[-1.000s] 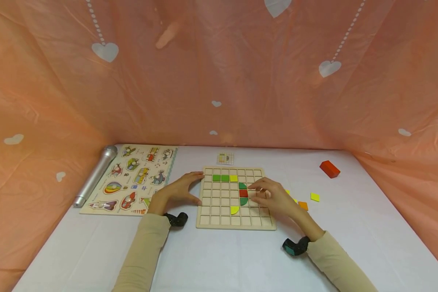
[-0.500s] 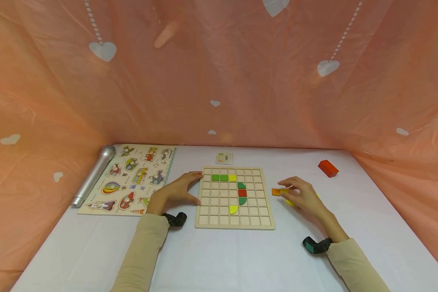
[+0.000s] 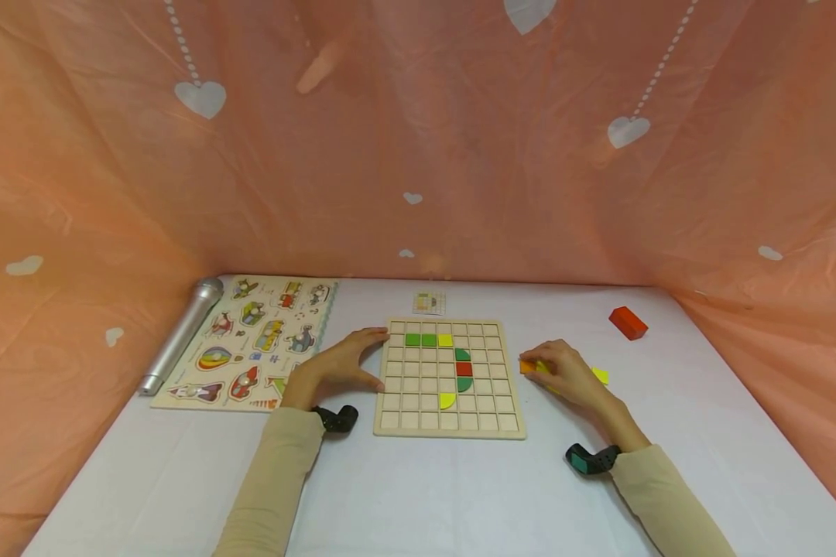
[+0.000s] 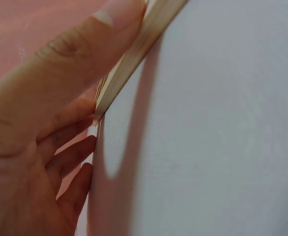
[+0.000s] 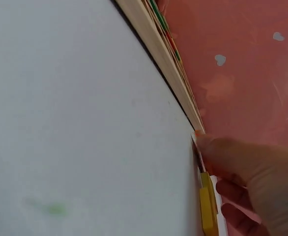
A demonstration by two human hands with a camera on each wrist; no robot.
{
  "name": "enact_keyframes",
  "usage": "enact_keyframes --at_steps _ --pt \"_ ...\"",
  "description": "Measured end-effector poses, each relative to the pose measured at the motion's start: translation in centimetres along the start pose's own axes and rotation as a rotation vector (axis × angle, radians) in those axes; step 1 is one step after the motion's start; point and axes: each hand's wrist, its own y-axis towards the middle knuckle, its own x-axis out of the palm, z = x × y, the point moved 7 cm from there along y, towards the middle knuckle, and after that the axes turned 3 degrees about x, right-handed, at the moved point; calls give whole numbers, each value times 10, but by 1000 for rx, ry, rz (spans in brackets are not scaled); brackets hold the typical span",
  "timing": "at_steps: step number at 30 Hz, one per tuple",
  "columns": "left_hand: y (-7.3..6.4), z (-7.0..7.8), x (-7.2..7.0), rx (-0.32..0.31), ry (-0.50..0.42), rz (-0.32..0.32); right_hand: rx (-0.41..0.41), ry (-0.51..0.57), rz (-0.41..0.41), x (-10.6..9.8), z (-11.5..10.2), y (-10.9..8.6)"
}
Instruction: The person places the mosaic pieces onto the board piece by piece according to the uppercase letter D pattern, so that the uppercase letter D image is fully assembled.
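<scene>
A wooden grid board (image 3: pixel 453 435) lies mid-table. Its cells hold two green squares (image 3: pixel 421 340), a yellow square (image 3: pixel 445 340), a red square (image 3: pixel 464 369), two green rounded pieces (image 3: pixel 465 384) and a yellow rounded piece (image 3: pixel 447 401). My left hand (image 3: pixel 337 362) rests at the board's left edge, thumb and fingers spread along it. To the right of the board, the right hand (image 3: pixel 567 371) pinches an orange square tile (image 3: pixel 526 367) with thumb and index finger. Yellow tiles (image 5: pixel 209 209) lie beneath that hand, partly hidden; another yellow tile (image 3: pixel 600 375) shows beyond it.
A small pattern card (image 3: pixel 429 302) lies behind the board. At the back right is a red block (image 3: pixel 628 322). A picture puzzle board (image 3: pixel 230 340) and a silver microphone (image 3: pixel 181 340) occupy the left side. A pink curtain (image 3: pixel 418 155) hangs behind the table.
My right hand has left the grid board, moved right to the loose tiles, then lowered its fingers onto the orange one. The left hand stays at the board's edge.
</scene>
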Motion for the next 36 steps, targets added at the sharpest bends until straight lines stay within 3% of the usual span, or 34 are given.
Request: enact_keyframes --at_steps 8,13,19,23,27,36 --pt "2 -1 0 -2 7 2 -11 109 66 2 -28 15" --pt "1 1 -1 7 -8 1 -6 178 27 21 -59 24" --pt "-1 5 -2 56 -22 20 -137 242 -31 48 -97 28" --pt "0 3 -1 26 -19 13 -198 257 -68 63 -115 28" --pt "3 -1 1 -24 -28 -2 -226 253 -106 75 -125 27" --pt "2 1 0 -24 -11 -8 -259 200 -102 84 -126 27"
